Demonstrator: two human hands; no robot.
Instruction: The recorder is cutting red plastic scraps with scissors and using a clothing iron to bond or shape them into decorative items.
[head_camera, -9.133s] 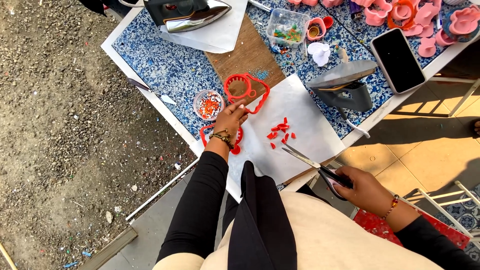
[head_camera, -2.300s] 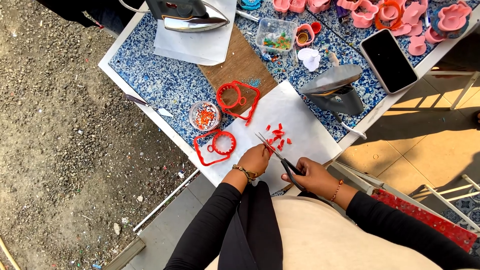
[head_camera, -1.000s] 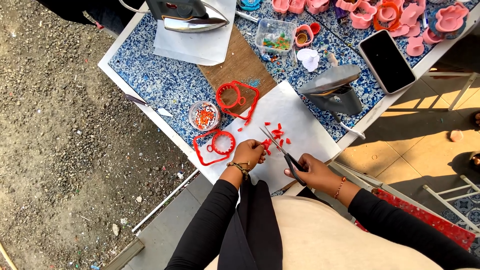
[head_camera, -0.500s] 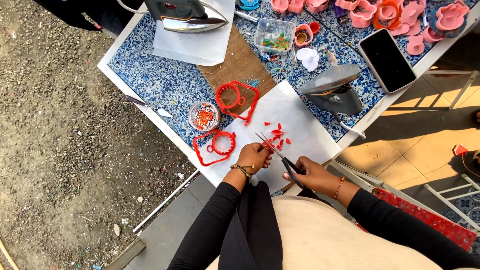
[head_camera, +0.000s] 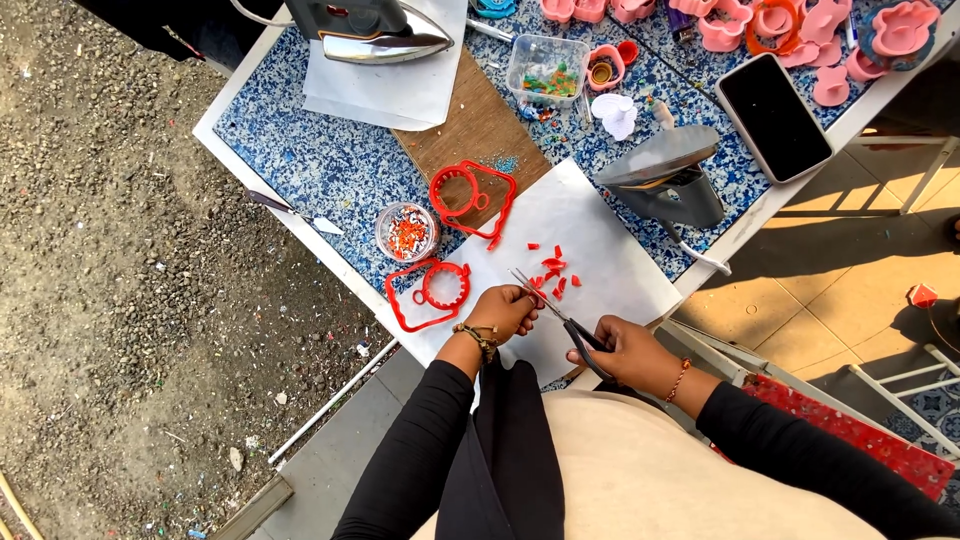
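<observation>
My right hand (head_camera: 628, 352) grips black-handled scissors (head_camera: 548, 308), whose blades point up-left over a white paper sheet (head_camera: 610, 250). My left hand (head_camera: 503, 310) is closed by the blade tips, pinching a small red piece that is mostly hidden. Several red cuttings (head_camera: 552, 270) lie scattered on the paper just beyond the blades. Two red ring-and-frame shapes lie at the paper's edges: one (head_camera: 430, 293) left of my left hand, one (head_camera: 470, 197) further up.
On the blue speckled table (head_camera: 300, 160): a small round tub of red bits (head_camera: 406, 232), a knife (head_camera: 290, 210), a wooden board (head_camera: 470, 125), two irons (head_camera: 380, 22) (head_camera: 668, 180), a clear box (head_camera: 545, 70), a phone (head_camera: 772, 115), pink moulds (head_camera: 770, 25). Gravel lies left, tiles right.
Nine seconds ago my left hand touched the red shapes and the scissors hung off the table edge. Both hands have since met over the paper and have stayed there with only small shifts.
</observation>
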